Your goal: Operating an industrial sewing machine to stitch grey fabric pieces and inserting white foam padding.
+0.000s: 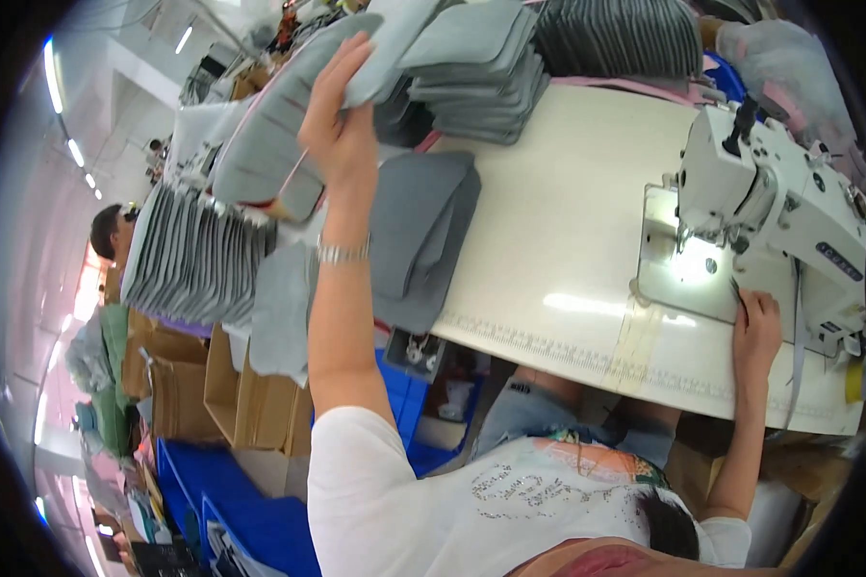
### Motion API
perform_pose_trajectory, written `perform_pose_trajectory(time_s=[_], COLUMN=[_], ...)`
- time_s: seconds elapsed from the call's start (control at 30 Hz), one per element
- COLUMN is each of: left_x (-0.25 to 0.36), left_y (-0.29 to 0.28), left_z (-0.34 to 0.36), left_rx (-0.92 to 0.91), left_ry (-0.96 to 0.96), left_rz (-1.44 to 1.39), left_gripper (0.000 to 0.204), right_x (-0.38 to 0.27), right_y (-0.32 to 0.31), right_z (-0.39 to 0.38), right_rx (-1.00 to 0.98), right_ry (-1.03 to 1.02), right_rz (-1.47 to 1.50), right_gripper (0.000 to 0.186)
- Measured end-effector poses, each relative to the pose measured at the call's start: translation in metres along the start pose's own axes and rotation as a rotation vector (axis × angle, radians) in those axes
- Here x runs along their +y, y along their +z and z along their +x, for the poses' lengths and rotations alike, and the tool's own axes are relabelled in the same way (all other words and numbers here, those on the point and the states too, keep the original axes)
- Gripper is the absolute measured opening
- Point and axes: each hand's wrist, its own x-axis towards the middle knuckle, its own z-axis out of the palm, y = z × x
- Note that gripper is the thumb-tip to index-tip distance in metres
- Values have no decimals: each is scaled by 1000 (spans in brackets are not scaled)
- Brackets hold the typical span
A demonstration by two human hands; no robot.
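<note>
Head view: with left hand [342, 120], touches edge of light-grey fabric panel [390, 53], fingers extended; cannot tell whether closed on it. Just right of that hand, stacked grey panels [476, 72]; below, beside the wrist, more flat grey panels [423, 231]. With right hand [758, 327], bends fingers at slim dark item [737, 288], near sewing machine [775, 183]; cannot tell whether pinching it. Between both hands, white worktable [548, 221].
</note>
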Motion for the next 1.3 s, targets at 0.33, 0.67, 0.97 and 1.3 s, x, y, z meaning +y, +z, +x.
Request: perform_pose_trajectory(time_s=[0.33,0.67,0.97,1.3], left_x=[-151,-28,-4,-33], left_y=[65,-43,-36,-64], left_z=[21,-98,-128,-130], left_rx=[-587,-894,-813,-492], left_ry=[74,-595,-304,-877], left_rz=[505,773,941,241], left_gripper=[44,41,24,18], right_x=[11,31,-36,-221], right_y=[7,17,2,18], right_z=[13,12,9,59], right_rx=[-40,38,44,-459], right_ry=[70,50,-194,-366], right_rz=[33,-19,114,983], right_gripper=[20,26,24,22])
